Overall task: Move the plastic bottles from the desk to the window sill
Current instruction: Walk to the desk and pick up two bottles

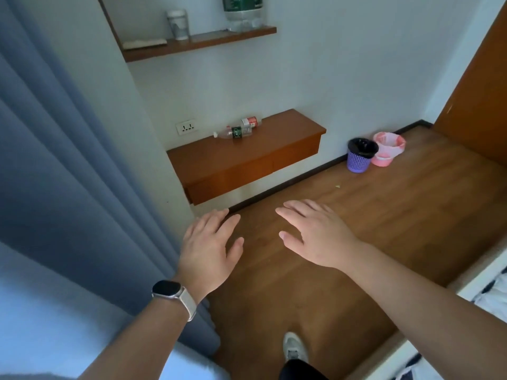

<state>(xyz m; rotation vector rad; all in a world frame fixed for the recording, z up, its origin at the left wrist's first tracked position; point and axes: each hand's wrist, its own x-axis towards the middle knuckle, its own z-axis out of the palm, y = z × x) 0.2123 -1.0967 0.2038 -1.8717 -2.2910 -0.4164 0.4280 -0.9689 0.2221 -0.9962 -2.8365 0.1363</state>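
Note:
Two plastic bottles lie on their sides on the wall-mounted wooden desk (247, 157): a clear one with a dark green label (233, 132) and, just behind it, one with a red label (251, 122). They touch or nearly touch. My left hand (211, 249), with a watch on its wrist, and my right hand (315, 237) are held out flat over the floor, palms down, fingers straight, well short of the desk. Both hold nothing. The window sill is not in sight.
A blue curtain (68, 160) hangs along the left. A purple bin (359, 156) and a pink bin (386, 149) stand by the far wall. A high shelf (197, 45) carries a big bottle (242, 12) and a cup (178, 23). A bed edge (466, 311) is at right.

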